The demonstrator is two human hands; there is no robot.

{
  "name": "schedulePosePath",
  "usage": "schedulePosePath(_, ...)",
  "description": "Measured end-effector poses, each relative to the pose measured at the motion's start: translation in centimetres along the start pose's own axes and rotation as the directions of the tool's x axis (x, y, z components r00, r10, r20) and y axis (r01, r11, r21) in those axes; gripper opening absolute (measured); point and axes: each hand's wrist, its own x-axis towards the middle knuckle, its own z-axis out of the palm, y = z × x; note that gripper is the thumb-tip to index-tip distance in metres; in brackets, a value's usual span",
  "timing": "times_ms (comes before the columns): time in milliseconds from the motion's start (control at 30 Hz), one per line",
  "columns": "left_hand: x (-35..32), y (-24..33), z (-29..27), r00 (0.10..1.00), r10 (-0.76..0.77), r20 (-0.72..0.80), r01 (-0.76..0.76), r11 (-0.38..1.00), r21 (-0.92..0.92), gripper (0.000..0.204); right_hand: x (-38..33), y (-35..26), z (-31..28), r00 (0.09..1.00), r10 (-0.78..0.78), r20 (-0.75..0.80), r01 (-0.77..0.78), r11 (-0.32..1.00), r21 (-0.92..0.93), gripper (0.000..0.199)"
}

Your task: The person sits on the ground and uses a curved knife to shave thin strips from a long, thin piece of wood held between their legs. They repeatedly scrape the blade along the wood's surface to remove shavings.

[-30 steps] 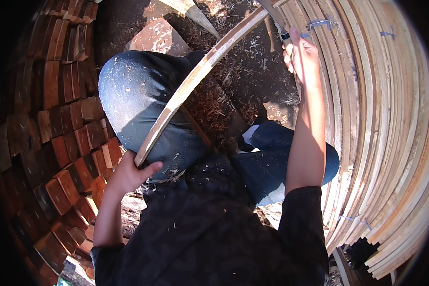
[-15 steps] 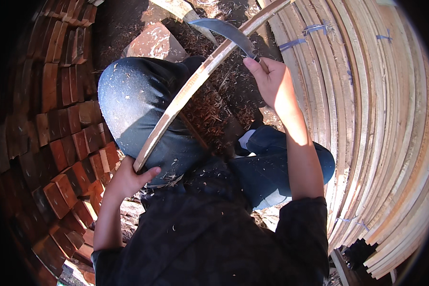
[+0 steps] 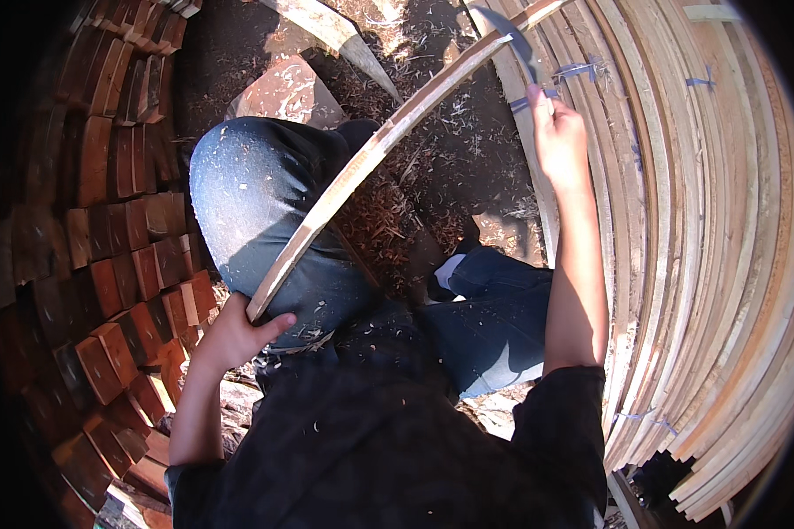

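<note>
Wood shavings (image 3: 461, 163) litter the dark ground between a stack of reddish-brown blocks (image 3: 106, 286) on the left and a tall pile of pale strips (image 3: 697, 203) bound with purple ties (image 3: 576, 70) on the right. Across the seated person's jeans (image 3: 243, 181) slants one long wooden strip (image 3: 366, 157), its near end beside the left thigh and its far end reaching up toward the pile. The left hand (image 3: 229, 337) wraps that near end between thumb and fingers. The right hand (image 3: 559, 137) is closed around the handle of a curved knife (image 3: 522, 51), whose blade crosses the strip close to its far end; whether they touch I cannot tell.
</note>
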Motion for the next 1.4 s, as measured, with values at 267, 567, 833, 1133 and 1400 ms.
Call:
schedulePosePath(267,-0.3,0.2,-0.2,1.000,0.004,0.026,-0.004,1.000,-0.005,0.085,1.7,1.9,0.5,0.922,0.382,0.071,-0.379,0.846,0.375,0.051)
schedulePosePath(567,0.1,-0.7,-0.1,1.000,-0.031,0.001,0.031,0.999,0.035,0.085,-4.5,-1.3,3.5,0.959,0.041,0.280,-0.114,0.961,0.250,0.049)
schedulePosePath(833,-0.5,0.1,-0.4,0.995,0.038,0.096,-0.037,0.999,-0.006,0.068,-10.7,0.1,6.0,0.907,0.260,0.331,-0.360,0.887,0.289,0.048)
schedulePosePath(1133,-0.9,-0.5,-0.9,0.938,0.199,0.283,-0.133,0.963,-0.236,0.048,-22.6,-0.9,5.5,0.898,0.302,0.320,-0.439,0.594,0.674,0.015)
schedulePosePath(1400,-1.1,-0.4,-1.9,0.897,0.238,0.373,-0.088,0.922,-0.376,0.038,-26.8,-4.1,3.3,0.955,0.233,0.185,-0.287,0.565,0.774,0.015)
